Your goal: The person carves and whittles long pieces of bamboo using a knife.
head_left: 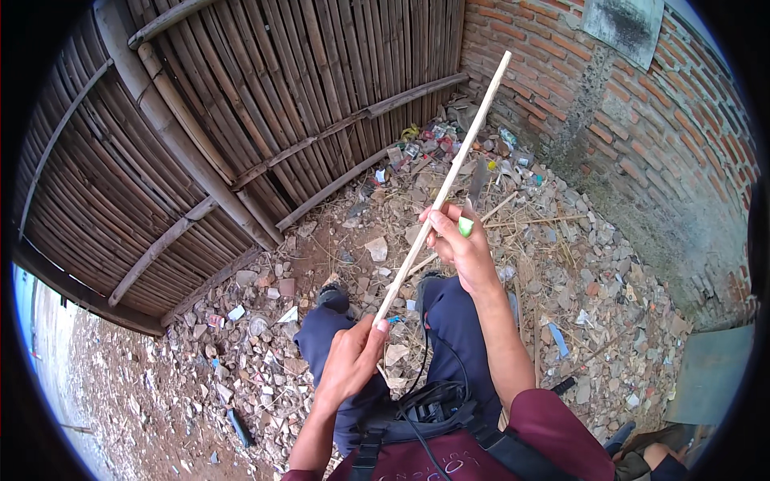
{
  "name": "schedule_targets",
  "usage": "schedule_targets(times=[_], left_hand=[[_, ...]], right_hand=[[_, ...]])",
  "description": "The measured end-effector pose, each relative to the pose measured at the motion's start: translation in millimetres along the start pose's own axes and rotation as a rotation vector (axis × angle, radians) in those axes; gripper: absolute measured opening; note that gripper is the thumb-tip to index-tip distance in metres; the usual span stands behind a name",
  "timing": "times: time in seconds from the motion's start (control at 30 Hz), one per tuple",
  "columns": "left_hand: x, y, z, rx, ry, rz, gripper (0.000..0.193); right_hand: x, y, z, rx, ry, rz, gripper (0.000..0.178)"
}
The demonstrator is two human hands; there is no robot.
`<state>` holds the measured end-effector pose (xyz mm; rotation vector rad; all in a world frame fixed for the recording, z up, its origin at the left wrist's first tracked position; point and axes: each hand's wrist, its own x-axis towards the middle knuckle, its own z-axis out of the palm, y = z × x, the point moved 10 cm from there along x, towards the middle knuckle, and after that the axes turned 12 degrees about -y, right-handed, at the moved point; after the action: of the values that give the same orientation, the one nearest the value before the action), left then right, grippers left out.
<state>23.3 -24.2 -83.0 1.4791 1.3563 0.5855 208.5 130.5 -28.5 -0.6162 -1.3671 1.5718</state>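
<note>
A long, pale wooden stick (467, 144) slants up and away from me, its far end reaching toward the brick corner. My left hand (350, 358) is closed round the stick's near end, above my left thigh. Further up, my right hand (464, 250) grips a knife by its green handle (465, 227), and its thumb and fingers also pinch the stick. The knife's blade (479, 183) points away from me, just right of the stick and apart from it. Part of the handle is hidden in my palm.
A bamboo wall (321, 72) stands ahead and left, a brick wall (618, 120) at the right. Rubble and litter (577, 321) cover the ground. Thin sticks (537, 221) lie beyond my right hand. Part of another person (654, 457) shows at the lower right. A black cable (464, 361) loops over my lap.
</note>
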Motion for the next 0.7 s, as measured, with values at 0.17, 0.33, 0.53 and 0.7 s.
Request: schedule_targets(times=[0.17, 0.33, 0.53, 0.7], left_hand=[[3, 52, -32, 0.153, 0.234, 0.286, 0.046], [18, 63, -31, 0.027, 0.124, 0.222, 0.038], [22, 59, -30, -0.019, 0.175, 0.219, 0.039], [26, 63, -24, 0.028, 0.183, 0.201, 0.036]], right_hand=[[-3, 3, 14, 0.001, -0.025, 0.034, 0.024], [-4, 0, 19, -0.034, 0.001, 0.001, 0.028], [-16, -6, 14, -0.768, 0.058, -0.228, 0.015], [-23, 5, 45, -1.115, 0.044, -0.276, 0.016]])
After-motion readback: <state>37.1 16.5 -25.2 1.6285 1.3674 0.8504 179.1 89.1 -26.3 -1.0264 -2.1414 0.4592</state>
